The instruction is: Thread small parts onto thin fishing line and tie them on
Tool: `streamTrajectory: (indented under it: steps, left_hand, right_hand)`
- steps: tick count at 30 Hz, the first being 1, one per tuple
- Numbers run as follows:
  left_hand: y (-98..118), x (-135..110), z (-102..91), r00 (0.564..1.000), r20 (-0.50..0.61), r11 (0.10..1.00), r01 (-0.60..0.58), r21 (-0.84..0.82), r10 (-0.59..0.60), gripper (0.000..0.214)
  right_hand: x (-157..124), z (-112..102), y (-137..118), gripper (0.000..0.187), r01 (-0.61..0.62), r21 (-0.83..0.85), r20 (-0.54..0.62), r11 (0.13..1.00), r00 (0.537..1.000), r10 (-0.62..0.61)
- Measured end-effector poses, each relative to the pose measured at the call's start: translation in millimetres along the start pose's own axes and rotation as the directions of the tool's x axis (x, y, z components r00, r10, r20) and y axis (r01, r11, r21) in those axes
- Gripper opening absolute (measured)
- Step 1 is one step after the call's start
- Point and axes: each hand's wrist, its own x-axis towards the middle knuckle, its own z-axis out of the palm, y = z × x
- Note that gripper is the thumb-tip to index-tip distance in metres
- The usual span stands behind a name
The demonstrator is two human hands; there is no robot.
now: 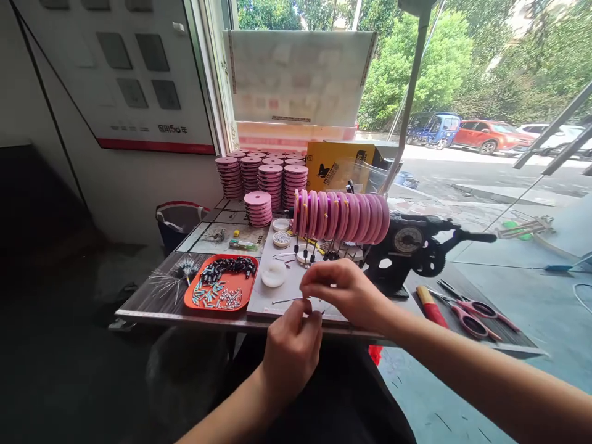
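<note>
Over the front edge of the white board (259, 302), my left hand (292, 345) is closed in a pinch with its fingertips pointing up. My right hand (345, 290) pinches just above it, fingertips almost meeting those of the left. Whatever they hold is too small to make out. A thin dark strand (284, 301) lies on the board beside the fingertips. Beyond them stands a row of pink spools (342, 216) on a black hand-cranked device (407, 240), with dark weights hanging below. A round white dish (274, 274) sits left of my right hand.
An orange tray (253, 290) holds black beads, teal tube pieces and silvery bits. Stacked pink spools (269, 179) and a yellow box (319, 169) stand behind. Scissors (472, 317) and a red-and-tan-handled tool (431, 307) lie at right. A bundle of fine wires (185, 271) is at left.
</note>
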Motion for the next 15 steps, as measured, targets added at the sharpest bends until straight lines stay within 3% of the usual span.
streamTrajectory:
  steps: [3, 5, 7, 8, 9, 10, 11, 12, 13, 15]
  left_hand:
    - [0, -2, -1.5, 0.971, 0.010, 0.943, -0.234, 0.236, 0.238, 0.019]
    - [3, 1, -4.1, 0.968, 0.058, 0.953, -0.250, 0.172, 0.244, 0.018]
    - [8, 7, -6.8, 0.990, 0.127, 0.997, -0.059, -0.056, 0.066, 0.016]
    - [10, 10, -7.8, 0.974, 0.196, 0.961, 0.159, -0.225, -0.116, 0.013]
    - [11, 14, -8.6, 0.901, 0.305, 0.827, 0.413, -0.381, -0.309, 0.011]
    - [12, 17, -9.0, 0.773, 0.441, 0.605, 0.633, -0.483, -0.456, 0.008]
    - [12, 20, -9.0, 0.633, 0.569, 0.369, 0.772, -0.518, -0.525, 0.005]
    - [11, 22, -8.7, 0.525, 0.662, 0.191, 0.838, -0.511, -0.535, 0.005]
    - [10, 24, -8.2, 0.461, 0.719, 0.085, 0.866, -0.493, -0.521, 0.006]
    - [8, 25, -7.0, 0.431, 0.752, 0.050, 0.880, -0.471, -0.499, 0.007]
  right_hand:
    - [23, -2, 5, 0.010, -0.088, 0.120, 0.069, 0.989, 0.994, 0.080]
    - [22, -4, 6, 0.010, -0.083, 0.111, 0.105, 0.990, 0.992, 0.072]
    - [8, -9, 4, 0.008, -0.020, -0.001, 0.080, 1.000, 0.997, 0.020]
    - [-3, -12, 3, 0.009, 0.058, -0.125, 0.045, 0.991, 0.998, -0.052]
    - [-14, -14, 2, 0.011, 0.160, -0.291, 0.024, 0.943, 0.987, -0.160]
    - [-24, -15, 3, 0.015, 0.275, -0.471, 0.043, 0.838, 0.956, -0.289]
    - [-34, -15, 4, 0.020, 0.378, -0.623, 0.100, 0.685, 0.907, -0.409]
    - [-42, -13, 7, 0.025, 0.454, -0.720, 0.175, 0.525, 0.851, -0.495]
    - [-48, -10, 10, 0.029, 0.506, -0.771, 0.252, 0.386, 0.800, -0.545]
    - [-54, 0, 17, 0.031, 0.546, -0.804, 0.339, 0.236, 0.747, -0.572]
